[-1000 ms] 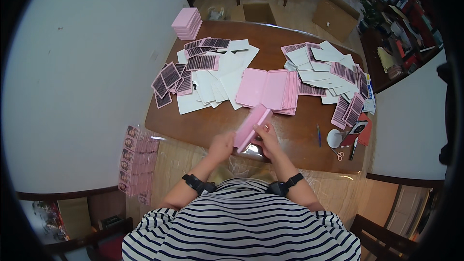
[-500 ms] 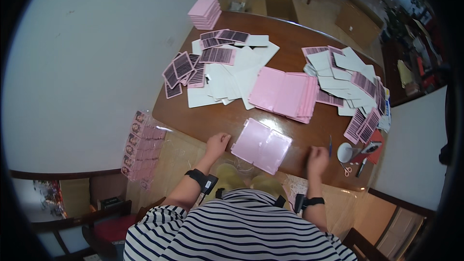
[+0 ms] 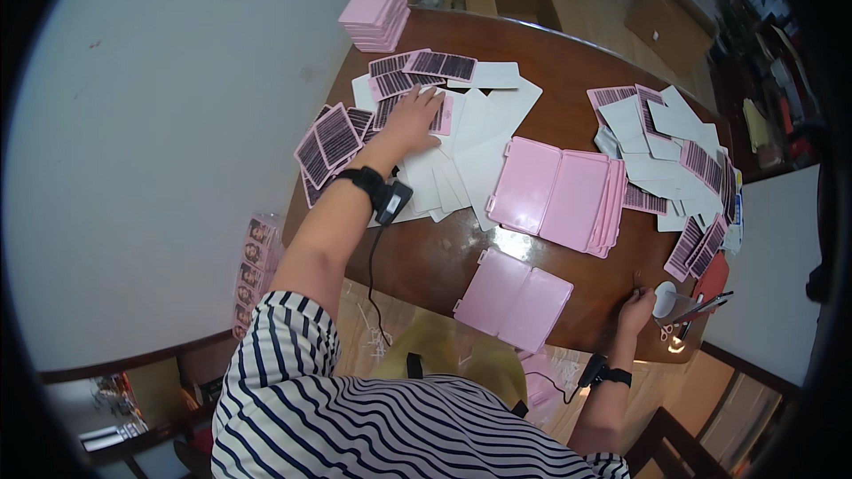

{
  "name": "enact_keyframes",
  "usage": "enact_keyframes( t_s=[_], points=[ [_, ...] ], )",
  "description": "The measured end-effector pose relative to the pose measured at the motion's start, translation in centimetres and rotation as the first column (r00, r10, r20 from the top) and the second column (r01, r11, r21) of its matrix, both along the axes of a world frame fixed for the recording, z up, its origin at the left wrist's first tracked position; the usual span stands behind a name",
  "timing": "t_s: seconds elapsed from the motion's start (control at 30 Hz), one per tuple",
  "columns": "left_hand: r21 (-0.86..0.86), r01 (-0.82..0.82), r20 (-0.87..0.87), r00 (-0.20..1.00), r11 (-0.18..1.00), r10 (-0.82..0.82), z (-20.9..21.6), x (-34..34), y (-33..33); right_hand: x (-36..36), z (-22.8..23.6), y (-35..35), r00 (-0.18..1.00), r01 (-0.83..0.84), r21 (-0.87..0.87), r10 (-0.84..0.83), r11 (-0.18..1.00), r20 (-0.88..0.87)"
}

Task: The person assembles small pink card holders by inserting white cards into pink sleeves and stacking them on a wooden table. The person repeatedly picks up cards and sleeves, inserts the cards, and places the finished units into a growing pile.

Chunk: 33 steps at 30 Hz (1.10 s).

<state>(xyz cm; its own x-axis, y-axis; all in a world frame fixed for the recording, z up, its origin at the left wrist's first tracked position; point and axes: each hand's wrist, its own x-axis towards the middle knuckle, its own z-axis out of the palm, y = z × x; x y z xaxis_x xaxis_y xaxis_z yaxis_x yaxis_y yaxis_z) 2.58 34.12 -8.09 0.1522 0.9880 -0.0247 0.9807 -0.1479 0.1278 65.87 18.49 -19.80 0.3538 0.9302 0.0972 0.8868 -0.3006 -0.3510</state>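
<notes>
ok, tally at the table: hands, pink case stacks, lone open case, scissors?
Hands: 2 (left hand, right hand)
Case stacks: 2 (corner stack, middle stack)
Lone open case: 1
Scissors: 1
Total: 6

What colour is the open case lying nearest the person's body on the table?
Pink: the open case, best seen in the head view.

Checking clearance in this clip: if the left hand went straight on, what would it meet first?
The left hand would likely meet the pink-bordered striped cards just ahead, though its height over them is unclear.
</notes>
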Motion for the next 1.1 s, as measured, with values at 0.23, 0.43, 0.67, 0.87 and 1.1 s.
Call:
enact_keyframes(
  t_s=[0.23,0.43,0.67,0.87,1.1],
  points=[
    [-0.317,0.095,-0.037,0.993,0.944,-0.112,-1.6,-1.3,5.8,-3.3,2.6,-5.6,0.972,0.131,0.103,-0.107,0.986,-0.210],
    [-0.198,0.214,0.223,0.960,0.957,-0.168,0.9,-1.6,5.1,-7.3,3.5,-9.8,0.749,0.387,0.082,-0.261,0.919,-0.609],
    [0.236,0.147,0.671,0.690,0.960,-0.271,9.2,-0.3,-4.6,-17.1,10.3,-7.4,0.784,0.115,0.097,-0.030,0.989,-0.620],
    [0.016,0.380,0.783,-0.580,0.925,0.224,10.1,6.2,-15.8,-27.7,19.9,-4.0,0.456,-0.364,0.168,0.332,0.916,-0.826],
    [-0.048,0.425,0.720,-0.613,0.904,0.326,9.6,14.3,-22.8,-29.8,26.3,-5.2,0.395,-0.586,0.364,0.648,0.724,-0.651]
  ],
)
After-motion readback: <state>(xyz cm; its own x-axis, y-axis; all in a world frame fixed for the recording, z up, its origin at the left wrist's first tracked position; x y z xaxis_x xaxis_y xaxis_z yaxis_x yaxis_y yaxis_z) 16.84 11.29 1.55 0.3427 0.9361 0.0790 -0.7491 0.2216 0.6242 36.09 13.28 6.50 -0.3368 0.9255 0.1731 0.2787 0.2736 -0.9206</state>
